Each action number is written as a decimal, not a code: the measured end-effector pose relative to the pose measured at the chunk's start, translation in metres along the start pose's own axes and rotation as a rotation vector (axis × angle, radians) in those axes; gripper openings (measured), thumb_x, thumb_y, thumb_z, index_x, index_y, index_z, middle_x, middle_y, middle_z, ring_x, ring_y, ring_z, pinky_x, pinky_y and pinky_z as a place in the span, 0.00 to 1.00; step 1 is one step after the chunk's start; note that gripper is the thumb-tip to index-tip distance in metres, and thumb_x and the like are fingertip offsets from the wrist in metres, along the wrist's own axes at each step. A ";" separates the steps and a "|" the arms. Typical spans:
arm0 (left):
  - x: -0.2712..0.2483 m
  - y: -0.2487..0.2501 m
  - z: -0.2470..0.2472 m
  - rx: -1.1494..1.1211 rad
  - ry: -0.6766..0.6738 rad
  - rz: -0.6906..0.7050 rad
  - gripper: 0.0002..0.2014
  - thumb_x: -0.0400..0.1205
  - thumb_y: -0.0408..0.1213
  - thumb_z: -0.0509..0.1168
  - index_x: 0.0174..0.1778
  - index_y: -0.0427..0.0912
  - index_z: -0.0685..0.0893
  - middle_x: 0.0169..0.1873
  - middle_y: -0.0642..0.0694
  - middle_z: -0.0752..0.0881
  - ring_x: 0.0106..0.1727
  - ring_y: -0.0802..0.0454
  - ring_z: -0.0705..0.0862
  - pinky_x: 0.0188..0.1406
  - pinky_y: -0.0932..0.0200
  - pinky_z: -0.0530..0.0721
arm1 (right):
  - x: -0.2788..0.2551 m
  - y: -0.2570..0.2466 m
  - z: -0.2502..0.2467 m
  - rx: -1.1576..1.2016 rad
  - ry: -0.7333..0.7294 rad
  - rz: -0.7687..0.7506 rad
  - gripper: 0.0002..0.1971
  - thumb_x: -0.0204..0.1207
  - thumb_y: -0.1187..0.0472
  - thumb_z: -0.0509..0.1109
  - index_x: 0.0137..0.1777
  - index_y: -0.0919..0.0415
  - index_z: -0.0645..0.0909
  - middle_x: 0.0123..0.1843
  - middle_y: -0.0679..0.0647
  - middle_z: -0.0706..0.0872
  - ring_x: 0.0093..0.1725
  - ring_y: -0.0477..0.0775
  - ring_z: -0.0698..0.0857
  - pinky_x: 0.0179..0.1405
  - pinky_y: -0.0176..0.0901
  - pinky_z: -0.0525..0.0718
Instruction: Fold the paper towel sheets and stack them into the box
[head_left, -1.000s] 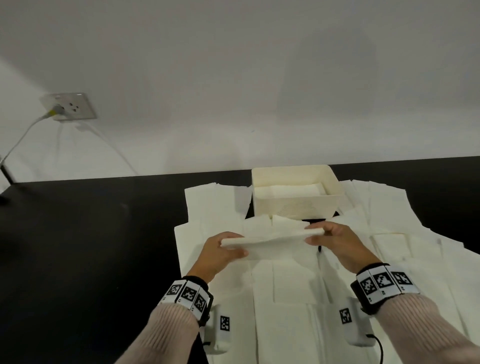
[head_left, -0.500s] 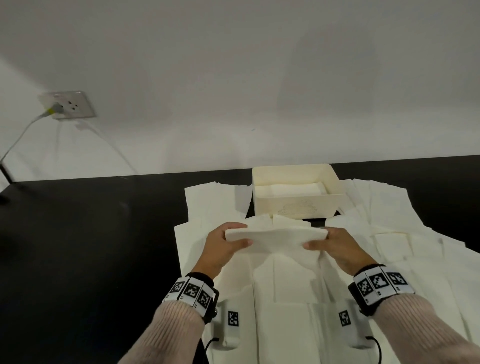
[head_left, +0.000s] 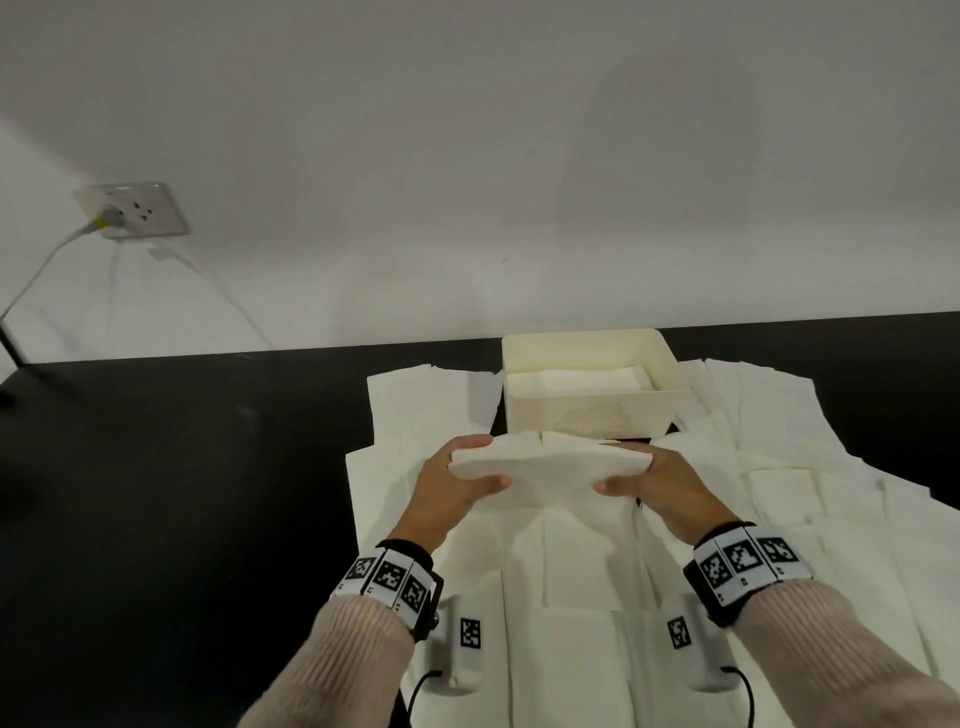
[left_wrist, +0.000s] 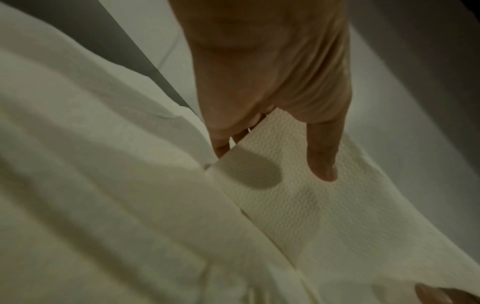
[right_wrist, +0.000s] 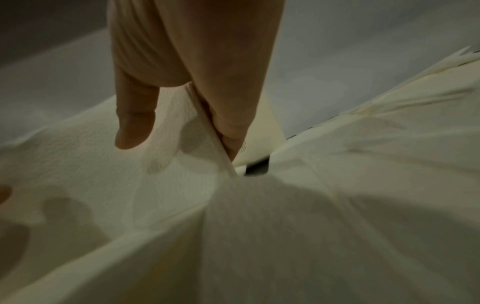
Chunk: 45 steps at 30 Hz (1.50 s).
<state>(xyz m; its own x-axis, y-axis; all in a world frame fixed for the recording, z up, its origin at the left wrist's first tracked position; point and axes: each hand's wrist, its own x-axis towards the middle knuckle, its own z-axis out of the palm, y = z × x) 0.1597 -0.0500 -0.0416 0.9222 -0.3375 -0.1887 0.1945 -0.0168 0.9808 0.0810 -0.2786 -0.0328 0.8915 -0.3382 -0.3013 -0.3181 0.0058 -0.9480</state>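
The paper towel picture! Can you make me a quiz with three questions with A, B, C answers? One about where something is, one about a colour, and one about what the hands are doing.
1. Where is the box?
A. On the table beyond the hands
B. On the floor
C. In the person's lap

2. What colour is the table?
A. Red
B. Black
C. Yellow

3. What are the hands doing?
A. Resting flat on the table
B. Holding one folded paper towel between them
C. Lifting the box

Answers:
1 A, it stands at the table's far edge near the wall.
2 B, bare table shows black beside the white sheets.
3 B, the left hand and the right hand each grip one end.
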 end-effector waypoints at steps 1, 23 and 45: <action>0.000 -0.003 0.001 0.004 0.001 -0.016 0.23 0.67 0.23 0.77 0.55 0.45 0.82 0.51 0.46 0.85 0.54 0.47 0.83 0.44 0.64 0.84 | 0.000 0.003 0.002 -0.022 -0.005 0.024 0.21 0.59 0.77 0.80 0.53 0.62 0.86 0.48 0.57 0.90 0.50 0.56 0.88 0.47 0.41 0.85; 0.009 0.007 0.000 0.045 0.020 0.008 0.15 0.67 0.23 0.77 0.42 0.42 0.83 0.41 0.45 0.85 0.44 0.49 0.83 0.41 0.62 0.83 | 0.004 -0.008 -0.005 -0.143 0.051 -0.013 0.17 0.61 0.71 0.82 0.49 0.57 0.85 0.50 0.58 0.90 0.50 0.57 0.88 0.52 0.53 0.85; 0.081 0.119 0.048 0.430 0.128 0.191 0.29 0.79 0.34 0.69 0.74 0.41 0.64 0.60 0.41 0.82 0.53 0.51 0.81 0.49 0.61 0.78 | 0.059 -0.125 -0.037 -0.329 0.345 -0.197 0.25 0.81 0.61 0.64 0.77 0.54 0.63 0.70 0.62 0.77 0.65 0.64 0.79 0.64 0.60 0.80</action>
<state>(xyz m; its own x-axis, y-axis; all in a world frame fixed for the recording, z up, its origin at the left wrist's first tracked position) 0.2412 -0.1248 0.0625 0.9669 -0.2544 0.0185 -0.1130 -0.3621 0.9253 0.1614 -0.3340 0.0723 0.8039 -0.5946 -0.0164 -0.2895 -0.3670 -0.8840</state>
